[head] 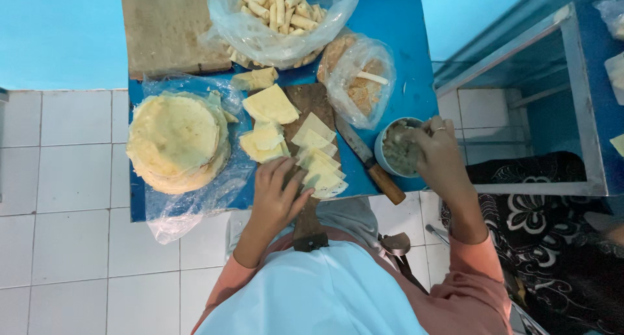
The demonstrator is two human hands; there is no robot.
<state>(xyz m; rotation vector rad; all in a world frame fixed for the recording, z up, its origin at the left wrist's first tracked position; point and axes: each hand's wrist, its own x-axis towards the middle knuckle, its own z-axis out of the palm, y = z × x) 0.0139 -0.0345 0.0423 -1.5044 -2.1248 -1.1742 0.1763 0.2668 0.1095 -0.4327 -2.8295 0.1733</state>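
Near the blue table's (403,23) front edge, the left hand (276,195) presses flat on thin, floppy, tearable wrapper squares (318,162), best lifted by a corner, while the right hand (442,156) pinches filling in the bowl (390,146).

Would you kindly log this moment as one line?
left hand: on cut wrappers | right hand: in filling bowl | knife: idle

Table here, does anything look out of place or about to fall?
The knife lies slanted with its wooden handle poking past the table edge, beside the bowl the right hand reaches into. The wrapper stack's plastic sheet also hangs off the front.
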